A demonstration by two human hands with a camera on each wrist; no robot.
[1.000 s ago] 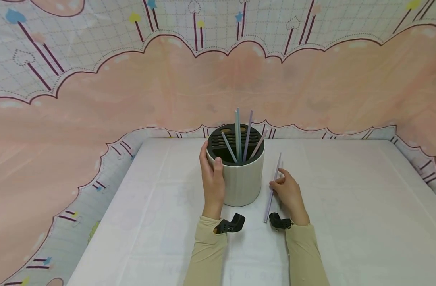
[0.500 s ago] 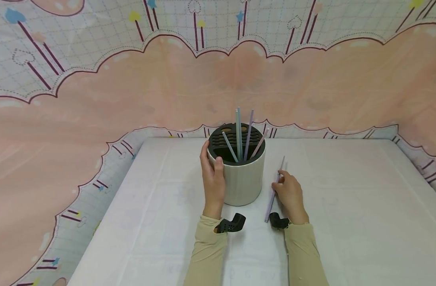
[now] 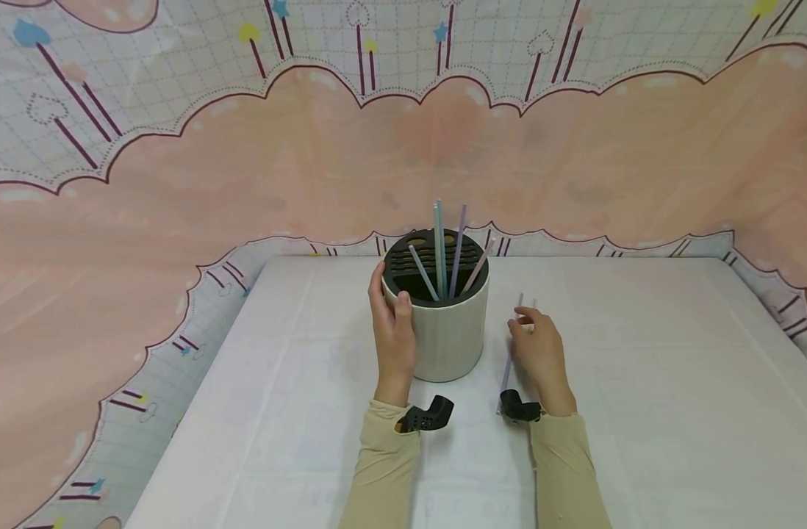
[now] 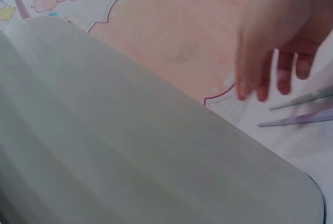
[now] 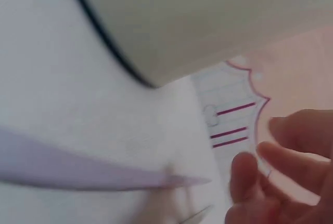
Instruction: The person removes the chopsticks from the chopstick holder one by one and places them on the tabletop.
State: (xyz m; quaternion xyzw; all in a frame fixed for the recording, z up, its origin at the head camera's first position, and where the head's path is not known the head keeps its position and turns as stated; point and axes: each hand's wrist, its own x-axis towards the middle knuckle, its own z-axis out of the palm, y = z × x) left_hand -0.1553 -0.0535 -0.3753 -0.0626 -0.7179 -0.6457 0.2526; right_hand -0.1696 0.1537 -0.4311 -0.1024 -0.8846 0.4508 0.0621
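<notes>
A pale utensil holder (image 3: 448,344) with a black slotted top stands upright on the table. My left hand (image 3: 395,342) grips its left side, thumb in front near the rim. Several pastel chopsticks (image 3: 439,246) lean in its open front compartment. To the right, my right hand (image 3: 541,356) hovers over a purple chopstick (image 3: 507,371), its fingers loosely bent and holding nothing. In the left wrist view, a green chopstick (image 4: 304,98) lies beside the purple one on the table, under that hand. In the right wrist view, the bent fingers (image 5: 299,133) show apart from the chopsticks.
A white cloth (image 3: 291,411) covers the table. Behind it hangs a peach curtain (image 3: 324,169) with printed scallops, meeting the table's back edge just beyond the holder. Black wrist cameras (image 3: 430,414) sit on both wrists.
My right hand has let go of the purple chopstick, which now lies partly under the hand, its near end shifted slightly right. The left hand and holder have stayed put.
</notes>
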